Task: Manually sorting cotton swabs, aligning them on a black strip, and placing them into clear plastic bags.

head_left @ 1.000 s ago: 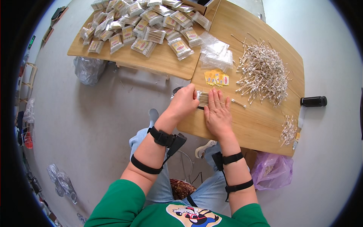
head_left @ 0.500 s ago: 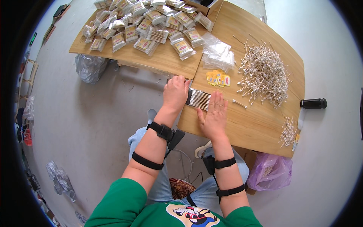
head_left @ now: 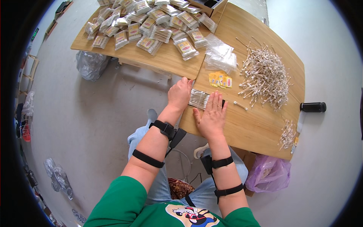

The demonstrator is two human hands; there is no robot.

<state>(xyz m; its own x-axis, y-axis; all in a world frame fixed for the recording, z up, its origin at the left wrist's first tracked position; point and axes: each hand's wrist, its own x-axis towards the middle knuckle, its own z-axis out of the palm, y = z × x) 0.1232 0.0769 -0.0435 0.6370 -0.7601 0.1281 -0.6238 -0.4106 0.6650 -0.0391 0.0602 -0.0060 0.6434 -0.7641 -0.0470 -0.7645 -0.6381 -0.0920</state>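
Note:
A flat row of cotton swabs (head_left: 198,99) lies side by side near the table's left edge, between my two hands. My left hand (head_left: 179,94) is closed at the left end of the row, over the table edge; whatever its curled fingers grip is hidden. Flat over the row's right end lies my right hand (head_left: 211,118), fingers stretched out and holding nothing. A black strip (head_left: 223,103) shows just beyond its fingertips. One loose cotton swab (head_left: 240,105) rests to the right. Yellow printed cards (head_left: 220,80) are fanned out behind the row.
A big heap of cotton swabs (head_left: 266,77) covers the right, with a smaller pile (head_left: 287,135) nearer. Clear plastic bags (head_left: 223,56) lie behind the cards. Many filled packets (head_left: 149,44) crowd the left table. A purple bag (head_left: 266,176) hangs below the right edge.
The black piece that showed beside my left hand is now out of sight there, and a black strip shows right of my right fingertips. Both hands stay near the row, the left slightly lower.

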